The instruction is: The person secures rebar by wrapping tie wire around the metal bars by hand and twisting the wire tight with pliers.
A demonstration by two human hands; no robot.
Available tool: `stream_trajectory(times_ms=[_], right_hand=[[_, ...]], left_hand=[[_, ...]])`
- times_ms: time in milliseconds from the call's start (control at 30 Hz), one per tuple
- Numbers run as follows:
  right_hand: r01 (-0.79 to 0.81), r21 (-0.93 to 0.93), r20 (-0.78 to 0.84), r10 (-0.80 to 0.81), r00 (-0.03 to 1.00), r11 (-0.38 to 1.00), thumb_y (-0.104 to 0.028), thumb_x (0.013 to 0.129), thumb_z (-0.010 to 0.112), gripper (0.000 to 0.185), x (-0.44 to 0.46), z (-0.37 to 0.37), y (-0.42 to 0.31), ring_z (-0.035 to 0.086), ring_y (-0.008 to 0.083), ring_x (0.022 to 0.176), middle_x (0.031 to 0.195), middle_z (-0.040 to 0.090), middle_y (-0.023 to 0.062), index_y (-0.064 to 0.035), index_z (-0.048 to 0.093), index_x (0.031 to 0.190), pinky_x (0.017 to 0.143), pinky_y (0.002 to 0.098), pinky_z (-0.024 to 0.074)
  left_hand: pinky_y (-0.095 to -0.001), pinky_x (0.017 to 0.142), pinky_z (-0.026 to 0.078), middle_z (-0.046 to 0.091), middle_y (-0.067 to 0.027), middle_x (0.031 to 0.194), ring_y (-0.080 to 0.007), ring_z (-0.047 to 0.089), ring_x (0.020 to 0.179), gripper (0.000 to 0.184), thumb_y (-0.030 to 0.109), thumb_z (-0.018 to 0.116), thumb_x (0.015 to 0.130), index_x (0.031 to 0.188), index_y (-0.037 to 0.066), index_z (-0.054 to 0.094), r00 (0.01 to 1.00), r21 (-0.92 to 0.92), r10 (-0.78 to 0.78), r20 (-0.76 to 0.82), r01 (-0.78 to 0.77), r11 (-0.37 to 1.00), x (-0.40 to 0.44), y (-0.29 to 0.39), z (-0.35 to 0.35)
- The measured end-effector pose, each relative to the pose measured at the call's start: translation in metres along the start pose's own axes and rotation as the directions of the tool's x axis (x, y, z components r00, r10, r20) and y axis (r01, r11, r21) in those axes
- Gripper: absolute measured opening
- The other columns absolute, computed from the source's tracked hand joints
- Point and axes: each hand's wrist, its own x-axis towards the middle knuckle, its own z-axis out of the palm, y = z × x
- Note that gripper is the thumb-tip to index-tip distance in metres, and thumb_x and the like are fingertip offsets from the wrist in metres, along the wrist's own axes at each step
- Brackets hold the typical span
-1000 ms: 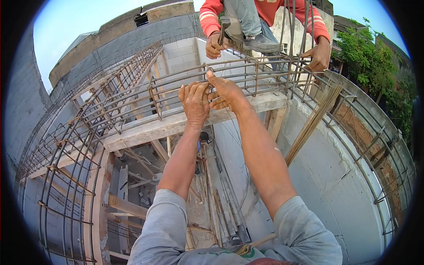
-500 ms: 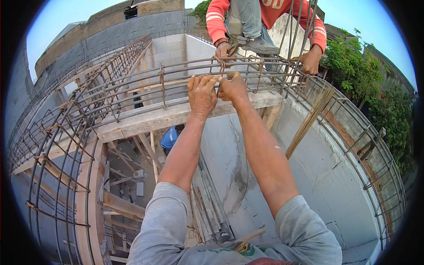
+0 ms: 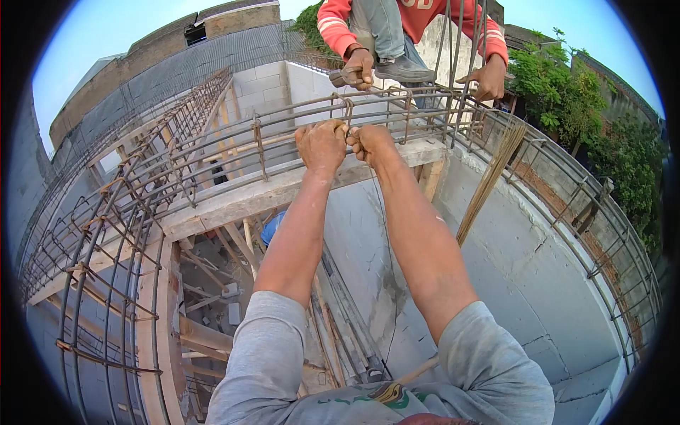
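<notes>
Both my hands are at the near side of a horizontal rebar cage (image 3: 234, 139), above a concrete-stained wooden beam (image 3: 241, 200). My left hand (image 3: 322, 145) has its fingers curled at a metal stirrup (image 3: 348, 108). Just right of it, almost touching, my right hand (image 3: 371, 144) is closed with thumb and fingers pinched together. Whatever the fingers grip is too small and hidden to name. A thin dark wire (image 3: 386, 227) hangs down below my right hand.
A co-worker in a red sweater (image 3: 425, 21) crouches beyond the cage, a tool in one hand, near upright bars (image 3: 453, 71). Wooden sticks (image 3: 492, 183) lean at the right wall. Far below, a person in blue (image 3: 270, 228) is partly visible among timber props.
My hands have closed in beside the stirrup, and the right fingers have folded from an extended pose. The co-worker's tool hand has shifted. The view has tilted, showing the person in blue below.
</notes>
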Motion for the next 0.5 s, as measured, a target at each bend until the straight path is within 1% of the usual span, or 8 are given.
stream_trajectory(times_ms=[67, 167, 267, 367, 467, 500], right_hand=[[-0.047, 0.089, 0.038, 0.043, 0.998, 0.995, -0.009, 0.091, 0.052, 0.015, -0.001, -0.003, 0.001, 0.057, 0.0138, 0.052, 0.068, 0.063, 0.0085, 0.0005, 0.061, 0.085, 0.041, 0.0288, 0.0417], [0.012, 0.048, 0.089, -0.016, 0.996, 0.999, -0.008, 0.091, 0.052, 0.014, -0.022, -0.009, 0.000, 0.060, 0.0157, 0.055, 0.072, 0.064, 0.0104, 0.0017, 0.062, 0.090, 0.046, 0.0279, 0.0485], [-0.003, 0.130, 0.187, -0.021, 0.982, 0.992, -0.006, 0.089, 0.052, 0.017, -0.033, -0.023, 0.008, 0.064, 0.0181, 0.060, 0.079, 0.066, 0.0121, 0.0031, 0.063, 0.098, 0.055, 0.0281, 0.0549], [0.144, -0.038, 0.250, -0.130, 0.959, 0.989, -0.003, 0.085, 0.056, 0.021, -0.033, -0.031, 0.011, 0.066, 0.0200, 0.064, 0.085, 0.068, 0.0141, 0.0058, 0.063, 0.103, 0.060, 0.0281, 0.0574], [0.251, -0.094, 0.301, -0.212, 0.930, 0.963, -0.004, 0.084, 0.060, 0.023, -0.032, -0.036, 0.012, 0.067, 0.0183, 0.065, 0.086, 0.068, 0.0137, 0.0062, 0.063, 0.105, 0.060, 0.0279, 0.0566], [0.350, -0.214, 0.275, -0.288, 0.917, 0.912, -0.004, 0.084, 0.061, 0.024, -0.032, -0.035, 0.014, 0.067, 0.0173, 0.066, 0.087, 0.069, 0.0132, 0.0049, 0.063, 0.105, 0.059, 0.0279, 0.0560]], left_hand=[[-0.0387, 0.087, 0.035, 0.070, -0.0054, 0.085, -0.0236, 0.062, 0.084, 0.015, 0.030, 0.063, 0.084, 0.085, 0.018, 0.072, 1.000, 0.016, -0.003, -0.014, 0.003, 1.000, 0.002, 0.001, 0.000], [-0.0382, 0.086, 0.036, 0.070, -0.0052, 0.083, -0.0224, 0.062, 0.085, 0.013, 0.029, 0.066, 0.081, 0.081, 0.017, 0.071, 0.999, 0.026, 0.001, -0.051, 0.000, 1.000, 0.000, 0.005, 0.001], [-0.0383, 0.086, 0.035, 0.069, -0.0047, 0.082, -0.0221, 0.061, 0.085, 0.013, 0.029, 0.066, 0.082, 0.081, 0.017, 0.071, 0.997, 0.009, 0.002, -0.075, -0.002, 1.000, -0.003, 0.003, 0.005], [-0.0389, 0.086, 0.034, 0.069, -0.0039, 0.081, -0.0221, 0.061, 0.083, 0.013, 0.029, 0.065, 0.082, 0.081, 0.017, 0.071, 0.996, 0.008, 0.015, -0.092, -0.015, 1.000, -0.002, 0.003, 0.004], [-0.0397, 0.087, 0.033, 0.068, -0.0032, 0.081, -0.0227, 0.061, 0.081, 0.013, 0.029, 0.065, 0.083, 0.081, 0.017, 0.070, 0.994, 0.011, 0.018, -0.107, -0.017, 1.000, -0.001, -0.001, 0.008], [-0.0397, 0.087, 0.033, 0.068, -0.0033, 0.081, -0.0226, 0.061, 0.081, 0.013, 0.029, 0.065, 0.083, 0.081, 0.017, 0.070, 0.994, 0.009, 0.022, -0.110, -0.021, 1.000, -0.001, -0.002, 0.008]])
